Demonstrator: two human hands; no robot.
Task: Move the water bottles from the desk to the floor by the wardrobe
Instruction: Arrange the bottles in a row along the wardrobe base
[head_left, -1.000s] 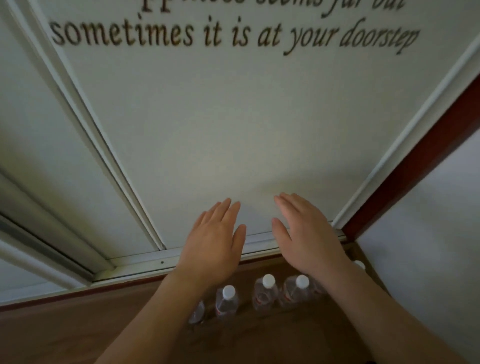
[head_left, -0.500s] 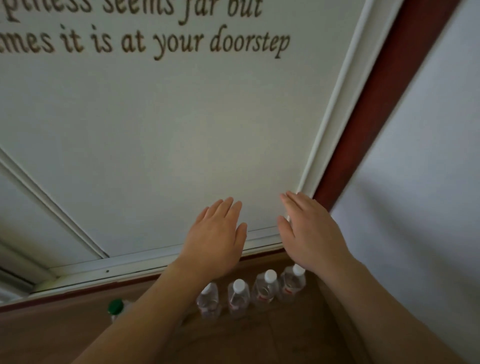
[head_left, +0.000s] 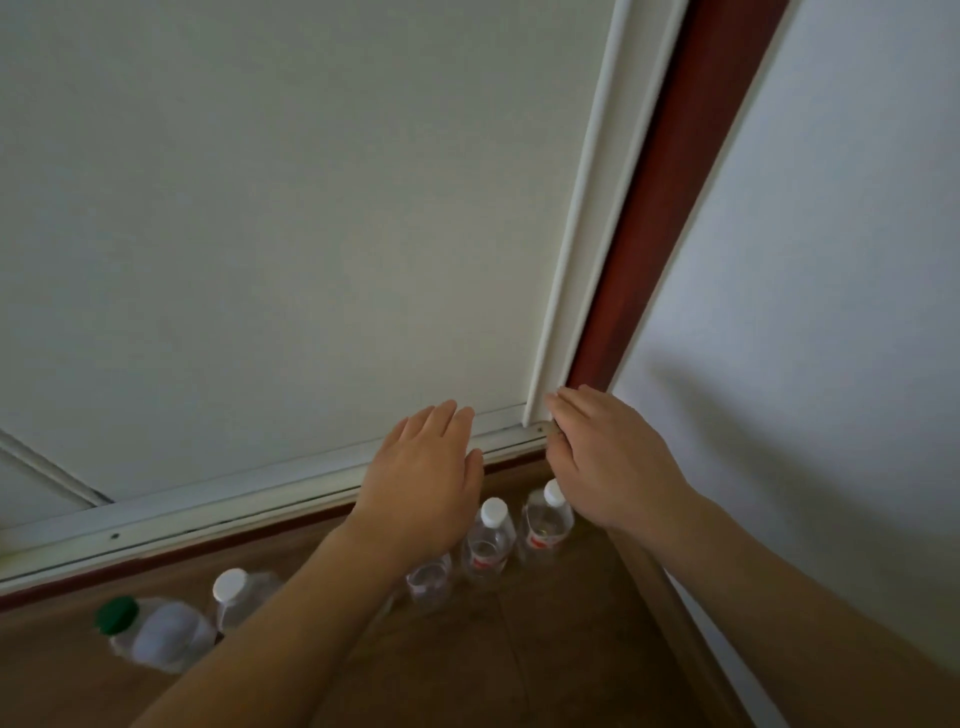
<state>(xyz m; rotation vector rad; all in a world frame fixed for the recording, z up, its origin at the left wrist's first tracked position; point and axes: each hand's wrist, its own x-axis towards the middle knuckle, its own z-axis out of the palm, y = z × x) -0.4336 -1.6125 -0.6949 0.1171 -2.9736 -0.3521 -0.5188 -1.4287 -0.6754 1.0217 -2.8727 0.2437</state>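
Observation:
Several clear water bottles stand in a row on the wooden floor (head_left: 545, 649) at the foot of the white wardrobe door (head_left: 311, 234). Two with white caps and red labels, one bottle (head_left: 488, 545) and another bottle (head_left: 545, 522), stand near the corner. A third bottle (head_left: 428, 579) is partly hidden under my left forearm. Further left are a white-capped bottle (head_left: 234, 592) and a larger green-capped bottle (head_left: 150, 631). My left hand (head_left: 426, 478) and right hand (head_left: 608, 457) hover above the row, fingers extended, holding nothing.
The wardrobe's white bottom rail (head_left: 208, 504) runs along the floor. A dark red wooden frame (head_left: 654, 182) separates the wardrobe from a white wall (head_left: 805, 312) on the right, with a skirting board (head_left: 670, 597) at its base.
The view has swung right and down; the lettering on the door has left the frame. More bottles on the left came into sight. Both hands stay empty above the row.

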